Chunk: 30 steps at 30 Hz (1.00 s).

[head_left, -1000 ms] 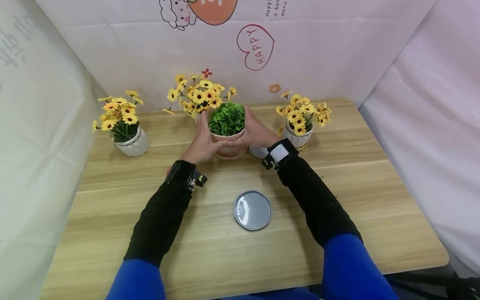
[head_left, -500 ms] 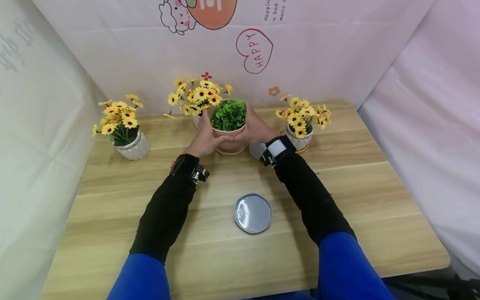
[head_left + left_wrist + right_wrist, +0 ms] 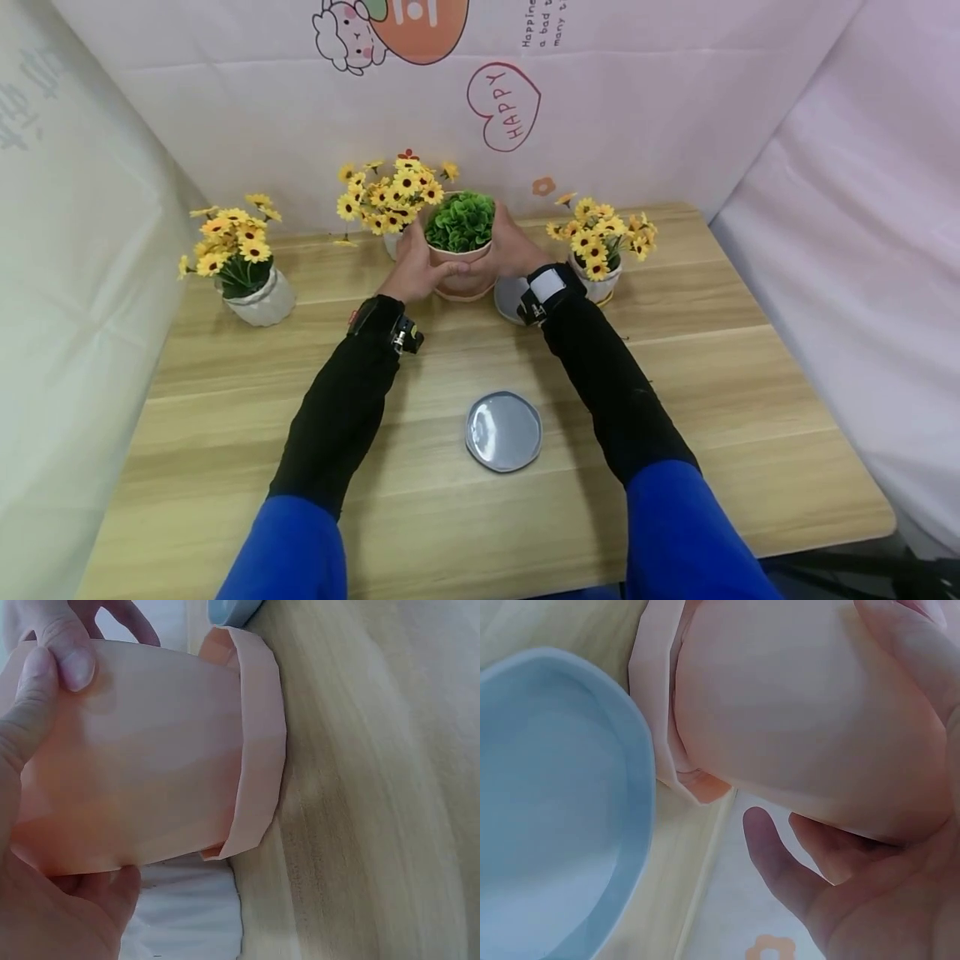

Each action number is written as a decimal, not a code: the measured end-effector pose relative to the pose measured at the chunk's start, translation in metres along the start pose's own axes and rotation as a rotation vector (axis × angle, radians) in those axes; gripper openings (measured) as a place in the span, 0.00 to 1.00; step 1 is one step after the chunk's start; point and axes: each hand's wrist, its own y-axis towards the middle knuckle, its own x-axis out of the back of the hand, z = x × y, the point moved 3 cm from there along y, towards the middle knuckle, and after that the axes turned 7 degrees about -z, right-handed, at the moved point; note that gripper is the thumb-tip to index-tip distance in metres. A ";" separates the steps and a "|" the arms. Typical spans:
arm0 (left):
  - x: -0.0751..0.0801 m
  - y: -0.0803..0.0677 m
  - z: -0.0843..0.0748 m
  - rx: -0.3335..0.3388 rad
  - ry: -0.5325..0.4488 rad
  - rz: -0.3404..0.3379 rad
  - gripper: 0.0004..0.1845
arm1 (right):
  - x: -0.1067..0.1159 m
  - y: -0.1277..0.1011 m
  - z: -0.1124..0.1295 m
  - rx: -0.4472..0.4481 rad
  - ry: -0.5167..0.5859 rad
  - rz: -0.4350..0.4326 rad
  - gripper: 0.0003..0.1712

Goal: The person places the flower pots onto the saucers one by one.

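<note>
1. Holding one pink pot [image 3: 461, 275] of green leaves [image 3: 460, 221] between both hands, a person in black sleeves with blue upper arms reaches to the far middle of a wooden table [image 3: 750, 375].
2. The left hand [image 3: 415, 268] curls around the pot's left side, thumb across its front. The right hand [image 3: 510, 250] curls around its right side. Both grip it.
3. The pot stands upright, its long axis vertical, with the leaves pointing up. Its base sits in a matching pink saucer [image 3: 463, 293].
4. In the left wrist view, the pink saucer [image 3: 259, 742] appears as an angled rim at the pot's foot, against the tabletop. The thumb and fingers [image 3: 71, 660] press the pot's wall [image 3: 142, 757].
5. There are three white pots of yellow flowers. One [image 3: 238, 254] stands at the far left, one [image 3: 393, 200] just behind the left hand, and one [image 3: 600, 242] to the right of the right wrist.
6. There are two pale blue-grey dishes. One [image 3: 504, 432] lies near the person at the table's middle, well apart from the pots. The other [image 3: 508, 298] lies just right of the pink saucer, partly under the right wrist.
7. The right wrist view shows this second dish [image 3: 562, 810] beside the saucer's rim [image 3: 656, 712]. I cannot tell whether they touch.
8. A pink backdrop [image 3: 637, 108] behind the table bears one heart reading "HAPPY" [image 3: 504, 104].
</note>
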 end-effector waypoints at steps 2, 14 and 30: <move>-0.002 0.003 0.000 -0.014 -0.010 0.002 0.66 | 0.001 0.002 -0.002 -0.011 0.001 -0.006 0.77; -0.012 0.013 -0.001 0.016 0.007 -0.020 0.60 | 0.006 0.015 -0.015 -0.060 -0.012 -0.072 0.80; -0.011 0.003 0.007 -0.097 0.002 -0.045 0.54 | 0.004 0.002 -0.028 -0.064 -0.105 -0.105 0.80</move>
